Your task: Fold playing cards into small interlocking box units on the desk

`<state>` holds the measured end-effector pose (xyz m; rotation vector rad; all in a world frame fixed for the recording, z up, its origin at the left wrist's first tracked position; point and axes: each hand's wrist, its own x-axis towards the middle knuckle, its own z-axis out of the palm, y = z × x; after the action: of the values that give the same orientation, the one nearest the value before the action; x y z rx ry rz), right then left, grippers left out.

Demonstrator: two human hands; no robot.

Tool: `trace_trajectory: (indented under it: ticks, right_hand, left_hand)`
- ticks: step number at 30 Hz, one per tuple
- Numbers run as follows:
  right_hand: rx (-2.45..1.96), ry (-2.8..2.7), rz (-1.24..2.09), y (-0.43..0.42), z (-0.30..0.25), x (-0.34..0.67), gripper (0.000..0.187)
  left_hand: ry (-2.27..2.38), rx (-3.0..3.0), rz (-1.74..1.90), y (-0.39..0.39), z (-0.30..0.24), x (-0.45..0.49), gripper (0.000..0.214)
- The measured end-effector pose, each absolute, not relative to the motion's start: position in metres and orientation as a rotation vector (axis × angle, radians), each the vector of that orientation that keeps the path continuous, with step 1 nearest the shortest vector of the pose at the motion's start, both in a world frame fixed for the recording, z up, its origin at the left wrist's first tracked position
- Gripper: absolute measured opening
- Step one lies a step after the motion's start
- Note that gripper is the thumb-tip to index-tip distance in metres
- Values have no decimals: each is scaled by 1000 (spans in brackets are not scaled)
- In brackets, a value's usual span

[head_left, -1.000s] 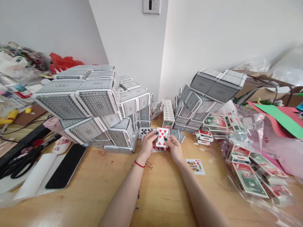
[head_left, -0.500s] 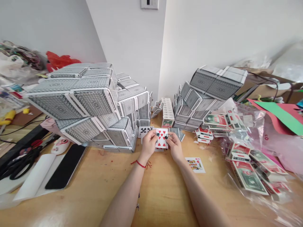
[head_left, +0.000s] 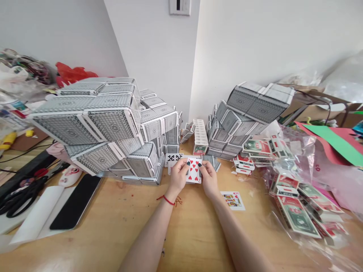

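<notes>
- the person's left hand (head_left: 178, 175) and right hand (head_left: 209, 177) both pinch one hearts card (head_left: 194, 170) by its side edges, face up, just over the wooden table (head_left: 187, 234) toward its far edge
- looks like mid-handling of that single card; thin, glossy and bendy, so any move probably wants a light touch
- boxy grey patterned card blocks (head_left: 113, 124) are stacked to the left
- a face card (head_left: 233, 199) lies flat beside the right wrist

Wooden table (head_left: 113, 241) bearing card blocks (head_left: 107, 121), phone (head_left: 76, 202)
</notes>
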<state>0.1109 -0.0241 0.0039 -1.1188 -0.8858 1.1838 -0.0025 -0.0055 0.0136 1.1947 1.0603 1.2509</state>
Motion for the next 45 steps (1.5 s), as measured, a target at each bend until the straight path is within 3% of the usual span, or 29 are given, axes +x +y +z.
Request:
trace_trajectory:
  ticks: [5, 28, 40, 45]
  right_hand:
    - [-1058, -803, 1275, -22, 2, 108, 23]
    - [-869, -664, 1404, -25, 7, 107, 6]
    - [-905, -670, 1770, -22, 3, 116, 22]
    - [-926, -836, 1691, -21, -7, 117, 27]
  left_hand:
    - [1061, 1179, 1266, -5, 14, -3, 20]
    - [1083, 1239, 1259, 0, 16, -8, 15]
    - [991, 1479, 1156, -1, 19, -20, 17]
    - [983, 1348, 1086, 5, 16, -27, 14]
